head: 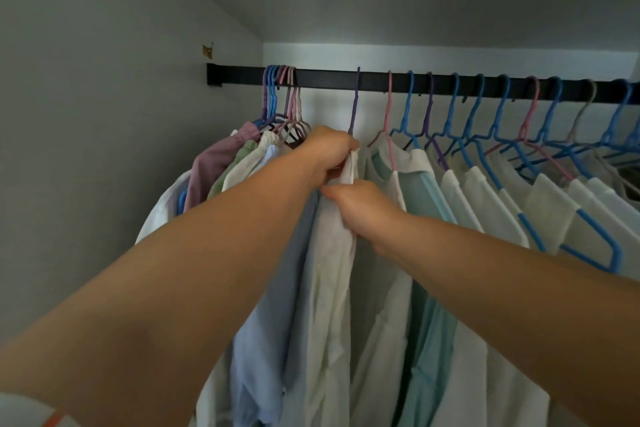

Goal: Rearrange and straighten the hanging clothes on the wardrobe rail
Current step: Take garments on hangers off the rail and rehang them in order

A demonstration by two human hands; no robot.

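A black wardrobe rail [329, 78] runs across the top with clothes on coloured plastic hangers. A purple hanger [355, 100] hangs alone near the middle and carries a white shirt [332, 270]. My left hand [329, 154] grips the top of that shirt just under the hanger's hook. Right below it, my right hand [360, 210] pinches the shirt's front edge. A tight bunch of garments [225, 166], pink, green and white, crowds the rail's left end. To the right a mint green garment [429, 322] and several white shirts [491, 211] hang evenly spaced.
A grey side wall [86, 149] closes in on the left, where the rail's bracket [214, 74] is fixed. A white back wall [450, 59] stands behind the rail, under a sloping ceiling. Blue hangers [588, 246] jut forward at the right.
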